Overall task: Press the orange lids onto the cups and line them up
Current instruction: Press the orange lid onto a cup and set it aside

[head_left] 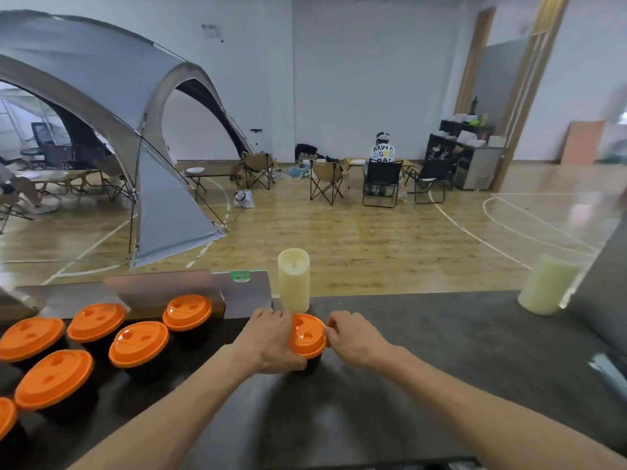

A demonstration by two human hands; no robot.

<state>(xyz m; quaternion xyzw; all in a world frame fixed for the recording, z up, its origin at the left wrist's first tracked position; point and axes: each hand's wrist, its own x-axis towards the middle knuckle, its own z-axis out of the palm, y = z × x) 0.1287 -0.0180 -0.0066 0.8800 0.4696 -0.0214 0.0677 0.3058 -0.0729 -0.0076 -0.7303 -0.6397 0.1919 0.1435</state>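
At frame centre, the left hand (271, 340) gripped the cup (310, 362) on the desk (441, 368) while right hand (353, 337) fingers pinched the lid (307, 334) rim. Uneven pressing risked a half-seated lid or tipping the cup into the candle (293, 281) just behind.

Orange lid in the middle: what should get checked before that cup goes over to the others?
1. Lid sits on the cup: ok.
2. Lid snapped down all round: cannot tell, hands hide the rim.
3. Left hand grips the cup: ok.
4. Right hand pinches the lid edge: ok.
5. Candle just behind, might get bumped: not ok.
6. Lidded cups wait at the left: ok.
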